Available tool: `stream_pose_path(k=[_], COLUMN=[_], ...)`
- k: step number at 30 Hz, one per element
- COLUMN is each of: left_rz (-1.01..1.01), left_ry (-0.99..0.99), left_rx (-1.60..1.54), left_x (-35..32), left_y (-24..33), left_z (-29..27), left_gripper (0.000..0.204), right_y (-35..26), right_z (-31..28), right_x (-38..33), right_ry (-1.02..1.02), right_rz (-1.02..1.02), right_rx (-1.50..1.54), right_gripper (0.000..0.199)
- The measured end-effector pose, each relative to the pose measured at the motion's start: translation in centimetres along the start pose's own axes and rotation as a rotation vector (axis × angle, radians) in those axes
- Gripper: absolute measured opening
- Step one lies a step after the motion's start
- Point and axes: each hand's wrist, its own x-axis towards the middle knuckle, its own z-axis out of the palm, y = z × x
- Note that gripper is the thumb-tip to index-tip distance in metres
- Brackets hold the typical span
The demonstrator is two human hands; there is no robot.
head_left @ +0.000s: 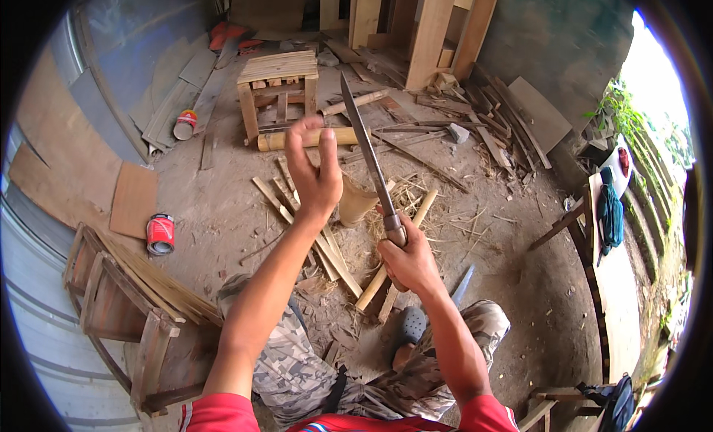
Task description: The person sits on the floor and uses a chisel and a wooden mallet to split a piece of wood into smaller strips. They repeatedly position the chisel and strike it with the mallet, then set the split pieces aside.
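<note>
My right hand [410, 263] is wrapped round the wooden handle of a long machete [362, 139], whose blade points up and away from me. To its left my left hand [316, 176] is raised with the fingers apart and nothing in it; its fingertips are a little blurred. Behind that hand a thick bamboo pole [345, 135] lies on the ground, partly hidden by the fingers. A pale wooden block [356, 203] stands between my hands. Split bamboo strips [336, 257] lie below them, and a narrow bamboo length [377, 286] slants beneath my right hand.
A slatted wooden stool [279, 66] stands ahead. Scrap boards [494, 128] are heaped to the right of it. Two red cans [160, 235] lie at the left, near a wooden frame [141, 313]. A blue blade [463, 285] is by my right knee; shavings [416, 187] litter the floor.
</note>
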Motion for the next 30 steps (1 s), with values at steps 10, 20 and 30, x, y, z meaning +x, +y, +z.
stream_pose_path(k=[10, 20, 30], left_rz=[-0.481, -0.586, -0.543], left_ry=[-0.091, -0.088, -0.093], left_rx=[-0.542, -0.682, -0.683], left_x=[-6.5, -5.0, -5.6], left_y=[-2.7, -4.2, -4.9], left_z=[0.9, 0.4, 0.6], left_gripper=[0.05, 0.049, 0.051], right_y=[-0.4, -0.6, 1.3], right_z=[0.6, -0.8, -0.2], right_x=[-2.0, -4.4, -5.0], right_ry=[-0.064, -0.029, -0.023], right_rz=[0.097, 0.156, 0.135], right_rx=[0.239, 0.173, -0.107], right_gripper=[0.069, 0.065, 0.066])
